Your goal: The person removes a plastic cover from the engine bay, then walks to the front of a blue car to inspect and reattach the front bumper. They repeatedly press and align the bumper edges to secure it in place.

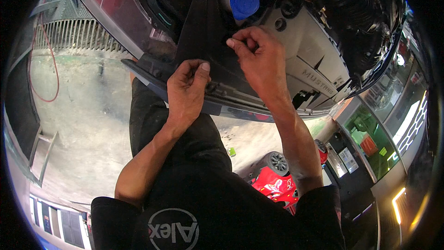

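I lean over the front of a car's open engine bay. My left hand (187, 90) is over the front edge of the black plastic panel (199, 28), its thumb and fingers closed in a pinch. My right hand (260, 58) is farther in and to the right, thumb and forefinger pressed together over the same panel. Anything between the fingertips of either hand is too small or hidden to make out. Just beyond my right hand sits a round blue cap (244, 3) on a pale filler neck. A grey lettered cover (310, 60) lies to its right.
Black hoses (360, 4) and engine parts fill the far right of the bay. The car's bumper edge (231, 109) runs in front of me. A red toy-like car (277, 183) stands on the floor behind my right arm. A red hose (56, 81) hangs at the left.
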The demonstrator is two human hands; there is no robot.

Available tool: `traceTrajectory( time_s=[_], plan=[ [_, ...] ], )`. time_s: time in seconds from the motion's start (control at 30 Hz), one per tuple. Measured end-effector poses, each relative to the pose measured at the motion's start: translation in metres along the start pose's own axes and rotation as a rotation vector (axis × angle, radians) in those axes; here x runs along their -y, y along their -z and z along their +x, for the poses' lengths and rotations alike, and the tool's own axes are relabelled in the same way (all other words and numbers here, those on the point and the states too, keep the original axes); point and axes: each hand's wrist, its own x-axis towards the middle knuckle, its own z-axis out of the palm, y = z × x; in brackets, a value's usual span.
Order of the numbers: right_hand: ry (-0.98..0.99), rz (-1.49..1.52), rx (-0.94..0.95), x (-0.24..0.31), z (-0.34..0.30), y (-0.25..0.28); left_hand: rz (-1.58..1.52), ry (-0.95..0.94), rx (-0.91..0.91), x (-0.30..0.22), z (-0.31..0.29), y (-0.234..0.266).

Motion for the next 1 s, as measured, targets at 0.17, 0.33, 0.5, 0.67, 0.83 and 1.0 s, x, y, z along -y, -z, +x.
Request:
traceTrajectory(
  time_s=[0.17,0.33,0.5,0.67,0.83,1.0],
  plan=[
    [-0.114,-0.013,0.034,0.01,0.003,0.002,-0.005,0.065,-0.008,-0.009,0.001,-0.001],
    [-0.161,-0.093,0.056,0.023,0.008,0.006,-0.018,0.098,-0.026,-0.012,0.001,-0.003],
    [-0.164,-0.111,0.091,0.026,0.011,0.007,-0.027,0.08,-0.025,-0.005,0.004,-0.003],
    [-0.149,-0.147,0.112,0.027,0.012,0.009,0.042,0.107,-0.016,-0.007,0.005,-0.001],
    [-0.136,-0.127,0.101,0.03,0.013,0.008,-0.005,0.086,0.013,-0.005,0.006,-0.002],
    [-0.138,-0.123,0.093,0.023,0.011,0.004,0.015,0.088,0.036,-0.01,0.007,-0.001]
  ],
)
